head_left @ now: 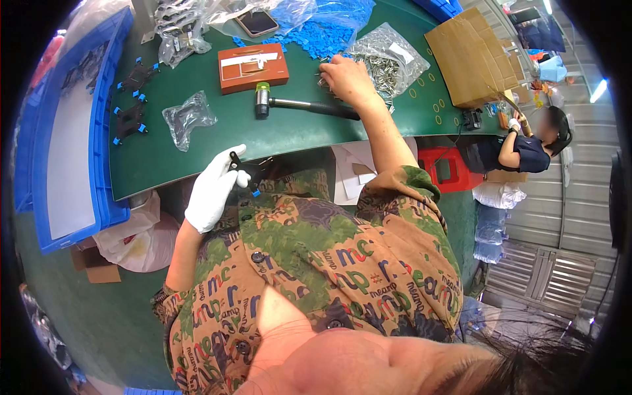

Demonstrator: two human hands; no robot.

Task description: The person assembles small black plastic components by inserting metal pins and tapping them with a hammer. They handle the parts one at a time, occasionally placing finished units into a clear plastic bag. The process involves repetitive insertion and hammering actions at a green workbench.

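My left hand (217,187), in a white glove, is closed around a black plastic bracket (235,160) with a blue end piece, just in front of the table's near edge. Part of that bracket is hidden by the fingers and the dark background. My bare right hand (349,79) reaches over the table to a heap of small metal pins (384,74) spilling from a clear bag. Its fingers are bent together at the heap's left side; what they hold, if anything, is hidden. Below that hand lies a mallet (263,102) with a black handle and a yellow-green end.
A reddish-brown box (253,68) lies behind the mallet. Blue small parts (316,39) are piled at the back, near a phone (257,23). Black brackets with blue tips (130,122) and a bagged part (189,120) lie left, beside a blue bin (99,131). A cardboard box (471,59) stands right; a co-worker (526,148) is beyond.
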